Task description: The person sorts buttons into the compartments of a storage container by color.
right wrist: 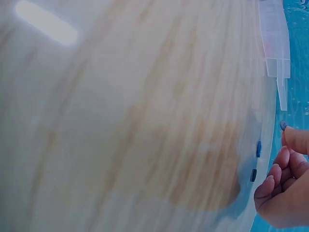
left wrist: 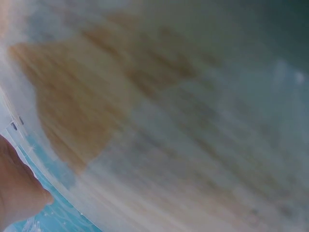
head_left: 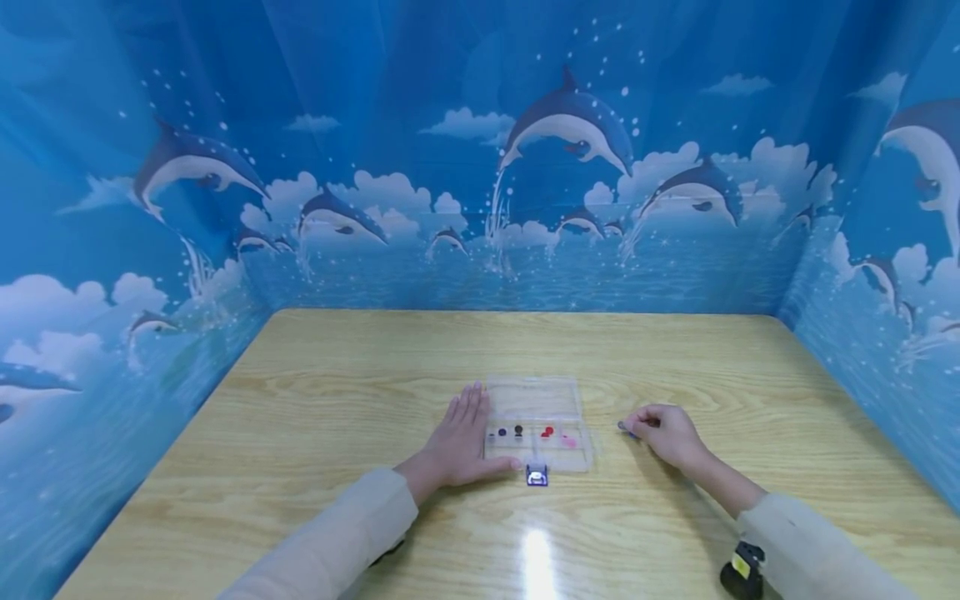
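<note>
From where I stand, the person's right hand pinches a small dark disc between thumb and fingertips, held out just ahead of the hand. Close by those fingers, a blue piece and a dark piece lie on the table. The left hand is laid flat, fingers stretched along the near side of a clear box, thumb at its front edge. The box sits between the hands, apart from the right one, its lid folded back. Right of the left hand's fingers, inside it, are dark pieces, then red ones.
</note>
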Available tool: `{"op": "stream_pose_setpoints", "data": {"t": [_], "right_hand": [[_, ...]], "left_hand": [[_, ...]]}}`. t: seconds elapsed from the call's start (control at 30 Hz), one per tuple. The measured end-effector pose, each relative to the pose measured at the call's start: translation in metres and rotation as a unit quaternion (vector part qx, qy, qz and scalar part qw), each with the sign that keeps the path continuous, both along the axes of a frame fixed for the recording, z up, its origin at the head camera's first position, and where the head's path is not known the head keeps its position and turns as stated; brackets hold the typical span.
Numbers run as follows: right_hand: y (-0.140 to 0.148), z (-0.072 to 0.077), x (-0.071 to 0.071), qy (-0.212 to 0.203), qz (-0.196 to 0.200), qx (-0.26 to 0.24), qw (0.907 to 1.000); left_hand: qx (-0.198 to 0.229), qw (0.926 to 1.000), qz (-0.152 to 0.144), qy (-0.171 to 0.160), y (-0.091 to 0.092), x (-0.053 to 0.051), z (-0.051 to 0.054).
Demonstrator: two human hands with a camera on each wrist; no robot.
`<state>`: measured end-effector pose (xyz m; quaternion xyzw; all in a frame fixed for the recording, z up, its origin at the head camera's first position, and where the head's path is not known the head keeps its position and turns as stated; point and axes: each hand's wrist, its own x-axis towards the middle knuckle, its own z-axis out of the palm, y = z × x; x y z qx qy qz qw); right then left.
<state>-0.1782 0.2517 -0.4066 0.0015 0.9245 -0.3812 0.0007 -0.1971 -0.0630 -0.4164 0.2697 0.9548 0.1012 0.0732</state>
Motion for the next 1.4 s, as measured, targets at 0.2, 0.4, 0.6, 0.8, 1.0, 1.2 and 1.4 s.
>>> {"op": "stream_pose_setpoints", "data": {"t": [0.2,0.4,0.6,0.8,1.0,1.2,1.4], "right_hand": [[-0.003,0.002,0.0,-0.006,-0.007,-0.011,0.9999],[-0.004,0.004,0.0,-0.01,-0.006,-0.017,0.9998],[-0.008,0.006,0.001,-0.018,-0.004,-0.026,0.9995],[-0.012,0.008,0.002,-0.027,-0.006,-0.031,0.9991],[-0.013,0.008,0.002,-0.041,-0.006,-0.049,0.998],[-0.016,0.008,0.002,-0.045,0.004,-0.059,0.9972],[-0.022,0.011,0.003,-0.054,0.008,-0.069,0.9961]], "left_hand": [[-0.001,1.0,0.0,0.003,0.0,0.0,-0.001],[0.0,1.0,0.001,0.003,0.0,0.0,0.0],[-0.003,1.0,0.002,0.005,0.0,0.001,0.0],[-0.003,1.0,0.003,0.005,0.0,0.001,0.001],[-0.002,1.0,0.002,-0.002,0.0,0.001,0.0],[-0.003,1.0,0.002,-0.004,0.0,0.0,-0.001],[-0.002,1.0,0.004,-0.004,0.0,0.0,0.0]]}}
